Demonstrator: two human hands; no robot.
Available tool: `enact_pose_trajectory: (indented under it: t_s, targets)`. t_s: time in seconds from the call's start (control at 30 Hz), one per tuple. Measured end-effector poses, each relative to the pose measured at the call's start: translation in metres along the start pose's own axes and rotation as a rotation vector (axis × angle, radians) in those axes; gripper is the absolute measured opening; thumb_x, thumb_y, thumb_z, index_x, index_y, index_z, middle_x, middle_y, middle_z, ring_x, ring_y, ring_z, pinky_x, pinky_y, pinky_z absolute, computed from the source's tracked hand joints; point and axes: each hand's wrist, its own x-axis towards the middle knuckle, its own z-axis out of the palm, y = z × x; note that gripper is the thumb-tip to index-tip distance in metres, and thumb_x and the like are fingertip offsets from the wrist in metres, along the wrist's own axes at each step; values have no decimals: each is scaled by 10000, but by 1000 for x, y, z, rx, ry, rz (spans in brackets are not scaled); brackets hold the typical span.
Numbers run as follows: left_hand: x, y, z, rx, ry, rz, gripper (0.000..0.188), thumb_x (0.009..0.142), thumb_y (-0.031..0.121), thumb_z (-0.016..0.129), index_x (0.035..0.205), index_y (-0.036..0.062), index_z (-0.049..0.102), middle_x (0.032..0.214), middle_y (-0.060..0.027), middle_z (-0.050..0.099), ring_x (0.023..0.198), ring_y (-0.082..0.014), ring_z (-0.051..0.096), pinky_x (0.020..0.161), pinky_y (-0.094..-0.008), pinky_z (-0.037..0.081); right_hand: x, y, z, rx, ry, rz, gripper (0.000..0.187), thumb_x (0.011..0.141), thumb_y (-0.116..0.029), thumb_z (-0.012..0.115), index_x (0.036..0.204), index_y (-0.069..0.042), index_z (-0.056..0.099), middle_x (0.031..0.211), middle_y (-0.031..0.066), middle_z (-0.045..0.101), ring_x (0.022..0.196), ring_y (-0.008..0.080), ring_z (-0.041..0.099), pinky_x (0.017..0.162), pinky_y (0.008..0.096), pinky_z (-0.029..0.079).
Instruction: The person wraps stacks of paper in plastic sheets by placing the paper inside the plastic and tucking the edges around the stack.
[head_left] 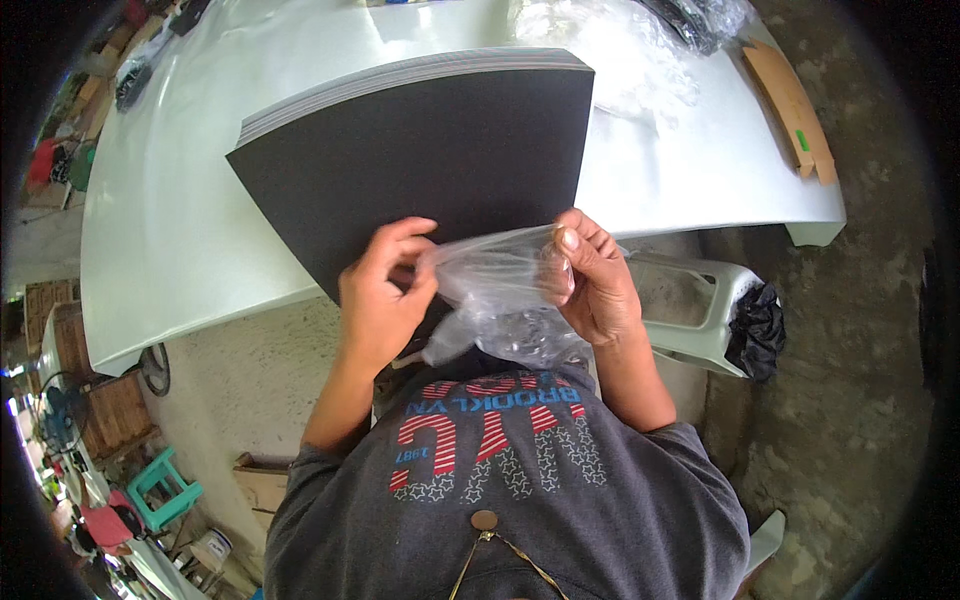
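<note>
A clear plastic bag is stretched between my two hands, its loose lower part hanging crumpled in front of my shirt. My right hand pinches the bag's upper edge between thumb and fingers. At the bag's other side, my left hand has its curled fingers on the film, slightly smeared by motion. Just beyond the hands lies a thick stack of sheets with a black top, its pale layered edge showing at the far side. The stack rests on a white table and overhangs its near edge.
The white table curves across the view. More clear plastic is heaped at its far side, and a brown cardboard piece lies on the right. A pale plastic stool with black cloth stands at right; a green stool stands lower left.
</note>
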Motion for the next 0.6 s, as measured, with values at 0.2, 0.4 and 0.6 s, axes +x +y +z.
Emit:
enact_pose_trajectory:
  t_s: [0.2,0.4,0.6]
  targets:
    - [-18,38,9,-244,-40,714,541,629,200,732,1035,-13,445,1039,-141,511,927,-244,507,799,-329,409,-9,4,33,-143,-11,-90,77,815,-84,546,827,-21,505,646,75,551,535,142,543,487,249,468]
    - [-22,-3,14,-53,-760,92,199,783,126,558,947,14,577,909,-123,611,842,-213,598,744,-307,468,-6,-39,35,-623,-173,-776,386,713,-153,653,993,21,450,949,153,522,864,201,507,734,290,405]
    - [-16,17,-18,-627,-795,67,183,827,149,501,897,19,610,852,-86,624,755,-158,589,696,-281,466,-4,-27,14,-898,-311,-90,726,616,-238,748,1203,5,396,1077,126,527,933,192,520,802,304,394]
